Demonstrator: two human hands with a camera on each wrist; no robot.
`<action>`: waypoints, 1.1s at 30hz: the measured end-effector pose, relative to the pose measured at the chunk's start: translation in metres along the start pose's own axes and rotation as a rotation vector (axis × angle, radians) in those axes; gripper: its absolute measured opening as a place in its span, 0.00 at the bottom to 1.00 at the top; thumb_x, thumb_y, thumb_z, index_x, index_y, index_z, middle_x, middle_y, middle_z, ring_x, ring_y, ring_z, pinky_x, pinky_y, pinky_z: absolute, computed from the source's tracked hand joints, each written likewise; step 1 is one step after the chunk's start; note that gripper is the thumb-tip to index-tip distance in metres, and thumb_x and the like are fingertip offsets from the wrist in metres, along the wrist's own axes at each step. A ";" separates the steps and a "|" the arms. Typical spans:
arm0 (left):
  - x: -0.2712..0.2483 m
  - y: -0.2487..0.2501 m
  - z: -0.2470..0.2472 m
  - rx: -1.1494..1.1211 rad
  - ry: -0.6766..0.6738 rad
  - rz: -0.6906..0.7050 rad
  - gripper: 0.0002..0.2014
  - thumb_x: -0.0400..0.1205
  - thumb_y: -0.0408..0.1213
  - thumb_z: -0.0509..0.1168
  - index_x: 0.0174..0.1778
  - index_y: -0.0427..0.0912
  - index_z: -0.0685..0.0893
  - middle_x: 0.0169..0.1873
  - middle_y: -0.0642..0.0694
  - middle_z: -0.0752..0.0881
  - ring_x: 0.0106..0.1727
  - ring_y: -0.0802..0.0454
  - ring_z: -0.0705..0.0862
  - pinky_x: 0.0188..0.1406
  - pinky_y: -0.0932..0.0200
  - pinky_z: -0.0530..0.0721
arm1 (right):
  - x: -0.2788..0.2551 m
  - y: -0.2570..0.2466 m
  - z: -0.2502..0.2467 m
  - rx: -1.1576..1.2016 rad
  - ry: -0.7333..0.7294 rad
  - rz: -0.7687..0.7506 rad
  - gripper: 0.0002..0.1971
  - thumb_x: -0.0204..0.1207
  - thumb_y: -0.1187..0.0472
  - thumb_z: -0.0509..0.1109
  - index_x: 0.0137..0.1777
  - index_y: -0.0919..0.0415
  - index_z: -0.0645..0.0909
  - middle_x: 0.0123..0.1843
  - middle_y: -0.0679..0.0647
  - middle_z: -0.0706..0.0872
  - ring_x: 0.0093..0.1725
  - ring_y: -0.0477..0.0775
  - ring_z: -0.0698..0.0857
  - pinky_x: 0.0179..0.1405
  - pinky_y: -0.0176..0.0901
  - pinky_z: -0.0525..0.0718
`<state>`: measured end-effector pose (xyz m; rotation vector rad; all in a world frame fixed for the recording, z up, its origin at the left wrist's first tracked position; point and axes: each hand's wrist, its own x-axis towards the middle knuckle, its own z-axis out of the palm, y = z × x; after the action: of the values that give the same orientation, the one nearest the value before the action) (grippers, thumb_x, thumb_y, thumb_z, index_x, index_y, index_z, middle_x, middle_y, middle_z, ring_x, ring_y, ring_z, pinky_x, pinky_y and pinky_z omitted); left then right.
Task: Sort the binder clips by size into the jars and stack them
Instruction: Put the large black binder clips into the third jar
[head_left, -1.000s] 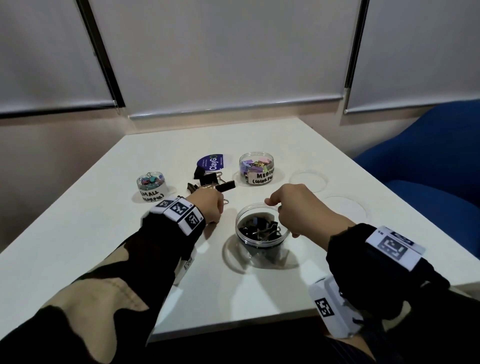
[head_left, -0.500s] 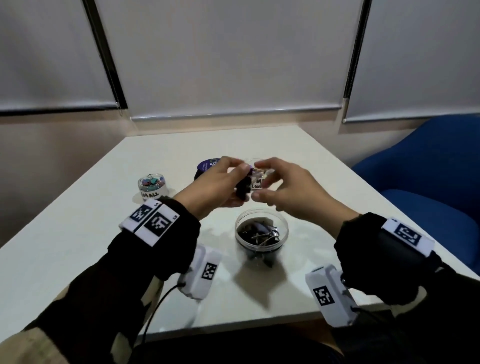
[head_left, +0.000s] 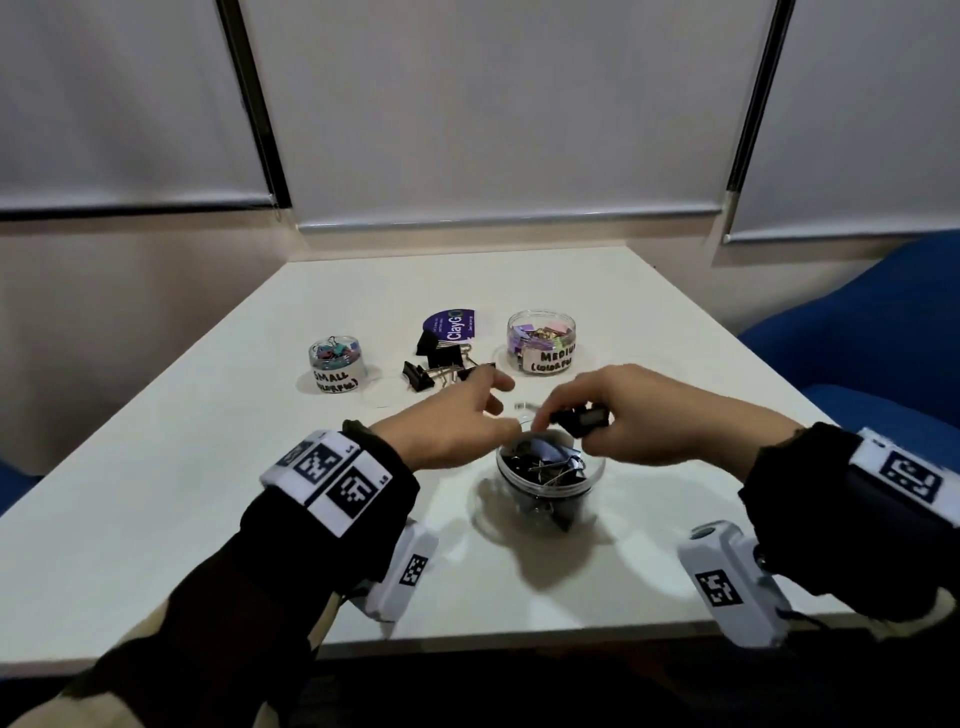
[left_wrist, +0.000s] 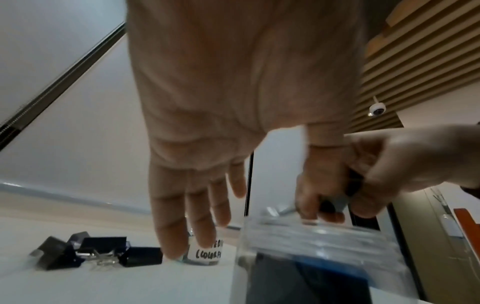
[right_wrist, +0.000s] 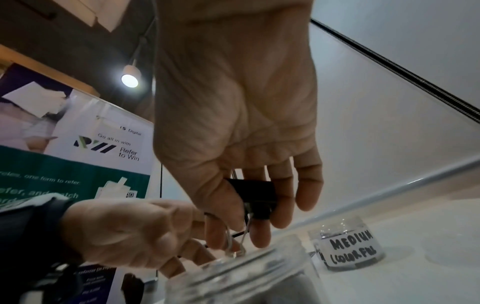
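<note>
My right hand (head_left: 566, 421) pinches a large black binder clip (head_left: 584, 418) just above the open clear jar (head_left: 593, 470) that holds several black clips. In the right wrist view the clip (right_wrist: 257, 193) sits between thumb and fingers, its wire handles hanging down toward the jar (right_wrist: 246, 277). My left hand (head_left: 493, 410) hovers beside it with straight, relaxed fingers and holds nothing; the left wrist view shows those fingers (left_wrist: 192, 216) spread. Loose black clips (head_left: 441, 364) lie further back, between the small jar (head_left: 335, 366) and the medium jar (head_left: 542, 340).
A purple lid (head_left: 451, 327) lies behind the loose clips. The white table (head_left: 156, 493) ends in a near edge just under my wrists. A blue chair (head_left: 857, 338) stands to the right, and a wall with blinds closes off the far side.
Both hands held the clip together, raised over the table. They have come down toward the large jar. The left hand has let go, and the right hand alone holds the clip.
</note>
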<state>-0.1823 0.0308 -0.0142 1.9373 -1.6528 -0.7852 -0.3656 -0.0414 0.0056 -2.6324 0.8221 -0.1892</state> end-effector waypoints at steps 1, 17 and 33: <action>0.000 -0.003 0.002 0.027 -0.073 0.003 0.39 0.72 0.44 0.73 0.78 0.50 0.63 0.68 0.47 0.76 0.63 0.51 0.79 0.63 0.55 0.80 | -0.003 -0.002 0.001 -0.039 -0.057 0.003 0.23 0.69 0.69 0.66 0.58 0.43 0.86 0.45 0.39 0.83 0.47 0.44 0.79 0.46 0.27 0.76; 0.024 -0.001 0.018 0.292 -0.184 0.123 0.53 0.62 0.51 0.83 0.80 0.54 0.60 0.71 0.49 0.75 0.54 0.55 0.80 0.52 0.64 0.74 | -0.013 0.000 0.034 -0.548 -0.056 0.037 0.27 0.70 0.48 0.42 0.47 0.50 0.85 0.57 0.46 0.84 0.59 0.53 0.71 0.55 0.54 0.68; 0.089 -0.076 -0.048 0.580 0.107 -0.266 0.28 0.82 0.34 0.58 0.81 0.44 0.63 0.73 0.36 0.71 0.70 0.38 0.76 0.63 0.51 0.75 | -0.010 0.015 0.041 -0.146 0.141 0.077 0.30 0.77 0.40 0.65 0.78 0.49 0.69 0.73 0.47 0.74 0.69 0.51 0.69 0.69 0.44 0.71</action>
<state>-0.0852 -0.0456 -0.0418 2.5829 -1.7043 -0.2908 -0.3721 -0.0346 -0.0381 -2.7411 1.0182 -0.3073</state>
